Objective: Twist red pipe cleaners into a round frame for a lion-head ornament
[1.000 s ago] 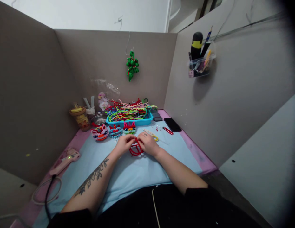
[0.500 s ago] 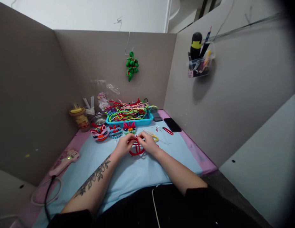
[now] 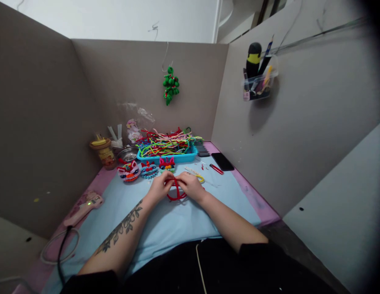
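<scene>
Three partitions (image 3: 122,73) enclose a blue cloth (image 3: 177,224) where both hands (image 3: 159,185) (image 3: 192,187), fingers (image 3: 169,176) pinched together, hold a red, apparently fuzzy-wire frame (image 3: 177,199).

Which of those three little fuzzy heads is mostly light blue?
The middle head; the left head is mainly pink and red, the right head red-topped with pink ears.

Soft light, faint shadows, blackened edge (right)

Both hands (image 3: 161,184) (image 3: 192,186) pinched, close together
</scene>
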Tool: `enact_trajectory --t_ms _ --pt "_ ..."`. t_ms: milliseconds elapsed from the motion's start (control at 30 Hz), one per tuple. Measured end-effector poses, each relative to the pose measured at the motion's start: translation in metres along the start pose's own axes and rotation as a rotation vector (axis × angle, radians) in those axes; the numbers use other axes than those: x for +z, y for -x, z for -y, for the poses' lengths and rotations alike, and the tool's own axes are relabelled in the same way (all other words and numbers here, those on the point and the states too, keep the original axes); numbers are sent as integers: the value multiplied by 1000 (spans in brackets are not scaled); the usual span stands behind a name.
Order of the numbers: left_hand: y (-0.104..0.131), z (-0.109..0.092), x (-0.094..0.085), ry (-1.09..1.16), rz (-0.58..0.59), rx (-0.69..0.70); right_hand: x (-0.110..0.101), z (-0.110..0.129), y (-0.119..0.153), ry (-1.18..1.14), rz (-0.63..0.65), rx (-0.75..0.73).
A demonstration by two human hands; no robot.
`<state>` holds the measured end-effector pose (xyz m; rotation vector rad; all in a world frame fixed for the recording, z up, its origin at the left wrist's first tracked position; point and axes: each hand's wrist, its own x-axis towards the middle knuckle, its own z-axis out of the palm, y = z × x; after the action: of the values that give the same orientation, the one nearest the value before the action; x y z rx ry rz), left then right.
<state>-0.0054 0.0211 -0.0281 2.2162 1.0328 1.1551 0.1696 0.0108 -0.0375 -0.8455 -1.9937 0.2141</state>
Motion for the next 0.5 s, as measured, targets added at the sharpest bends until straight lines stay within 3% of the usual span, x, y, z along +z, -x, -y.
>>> enact_trajectory --t_ms 200,500 --pt "-1 2 -2 -209 -27 60 0 -1 -1 23 23 82" --pt "-3 -1 -2 -167 60 109 2 -3 -4 -101 36 218"
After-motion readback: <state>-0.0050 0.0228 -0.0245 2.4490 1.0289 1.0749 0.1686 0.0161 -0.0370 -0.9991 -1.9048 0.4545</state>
